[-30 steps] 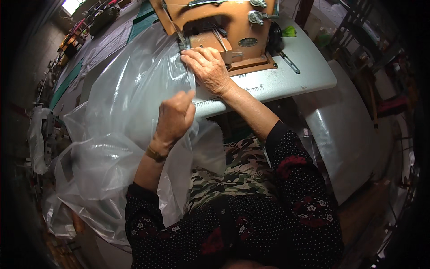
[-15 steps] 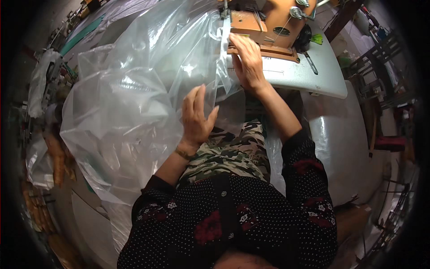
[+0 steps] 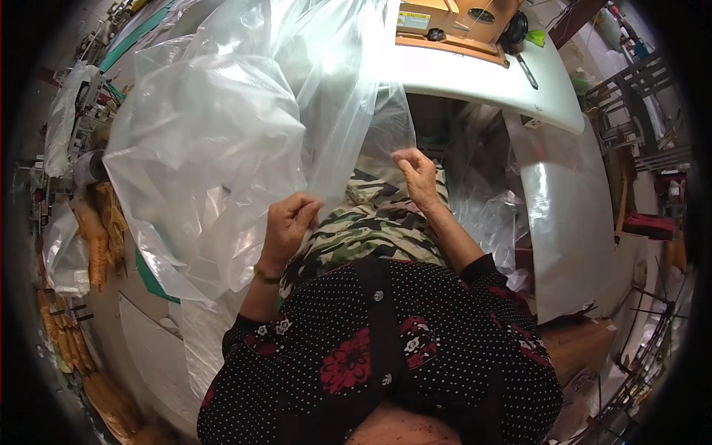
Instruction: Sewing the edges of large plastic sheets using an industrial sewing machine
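Note:
A large clear plastic sheet [image 3: 215, 126] spreads in loose folds over the left side and hangs down toward my lap. My left hand [image 3: 288, 226] is closed in a pinch on the sheet's lower edge, just left of my camouflage trousers. Farther right, my right hand [image 3: 417, 178] pinches the sheet's near right corner, its fingertips slightly blurred. Between the hands the sheet hangs in lengthwise folds. Beyond them stands an orange-brown sewing machine [image 3: 452, 37] on a white tabletop [image 3: 475, 85]; its needle area is hidden or out of view.
A metal rack [image 3: 645, 111] stands at the far right. More plastic sheeting [image 3: 564, 215] drapes down beside my right arm, with a cardboard box [image 3: 578, 345] below it. Orange-brown bundles [image 3: 93, 245] and cluttered shelving line the left. A scissors-like metal tool [image 3: 528, 73] lies beside the machine.
Both hands have drawn back toward my body, and their spread fingers have closed on the sheet. The right hand has left the sewing machine. The sheet's edge has come nearer with them.

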